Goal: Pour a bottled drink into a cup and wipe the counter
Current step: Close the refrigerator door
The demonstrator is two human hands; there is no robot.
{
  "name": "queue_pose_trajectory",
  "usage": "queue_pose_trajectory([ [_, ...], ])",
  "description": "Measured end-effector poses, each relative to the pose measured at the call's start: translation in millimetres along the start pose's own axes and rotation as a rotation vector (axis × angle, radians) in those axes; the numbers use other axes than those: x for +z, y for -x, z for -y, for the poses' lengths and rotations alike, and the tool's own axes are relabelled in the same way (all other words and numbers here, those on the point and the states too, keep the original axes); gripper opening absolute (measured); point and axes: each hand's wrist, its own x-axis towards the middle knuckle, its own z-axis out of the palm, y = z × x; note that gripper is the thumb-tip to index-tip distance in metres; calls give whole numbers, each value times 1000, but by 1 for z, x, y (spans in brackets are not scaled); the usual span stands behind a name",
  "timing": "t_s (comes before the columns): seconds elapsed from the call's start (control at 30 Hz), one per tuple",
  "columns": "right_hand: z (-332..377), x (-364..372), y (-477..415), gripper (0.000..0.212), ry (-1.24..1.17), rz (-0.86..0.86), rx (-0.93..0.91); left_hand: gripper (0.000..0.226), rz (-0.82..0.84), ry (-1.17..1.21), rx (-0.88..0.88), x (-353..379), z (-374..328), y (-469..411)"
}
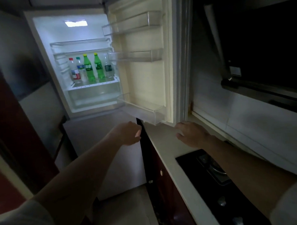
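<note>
Standing in a row on the glass shelf [94, 82] of the open fridge [54, 31] are five plastic bottles [87, 68]: two green (yellow caps), three clear. Three transparent door bins [136, 56]. The left hand [130, 134] is loosely curled, holding nothing; the right hand [192, 134] is spread flat over the smooth pale counter [163, 151].

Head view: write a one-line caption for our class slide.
Fridge door open, five bottles on the lit shelf; left hand and right hand extended, both empty.
</note>
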Motion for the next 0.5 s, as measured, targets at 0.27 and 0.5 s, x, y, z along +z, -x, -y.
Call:
queue_pose_trajectory([
  [0.27, -11, -30, -83, 40, 32, -94, 137, 26, -142, -25, 116, -43, 54, -97],
  [0.5, -42, -4, -109, 42, 6, -260, 297, 31, -260, -142, 319, -86, 31, -171],
])
